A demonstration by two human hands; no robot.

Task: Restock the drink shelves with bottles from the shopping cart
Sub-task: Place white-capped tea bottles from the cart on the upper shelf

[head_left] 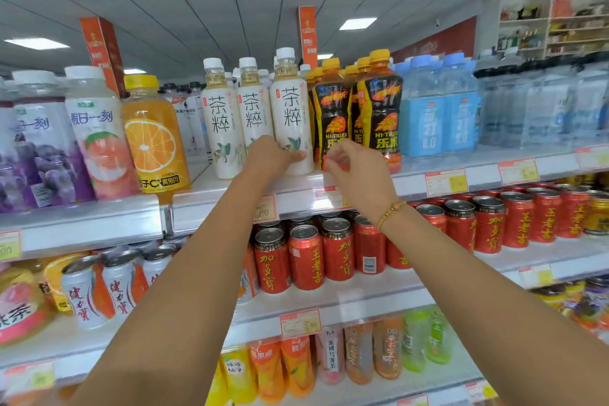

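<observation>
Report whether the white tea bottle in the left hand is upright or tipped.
Upright: the white-capped white tea bottle stands flat on the white shelf, cap straight above base; the left hand grips it low.

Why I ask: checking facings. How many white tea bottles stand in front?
3 on the top shelf: left bottle, middle bottle, right bottle held by the left hand. Others stand partly hidden behind.

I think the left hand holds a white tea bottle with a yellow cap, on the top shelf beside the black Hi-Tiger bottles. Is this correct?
Not quite: the cap is white, not yellow. The head view shows the left hand holding a white tea bottle with a white cap, on the top shelf beside the black Hi-Tiger bottles.
</observation>
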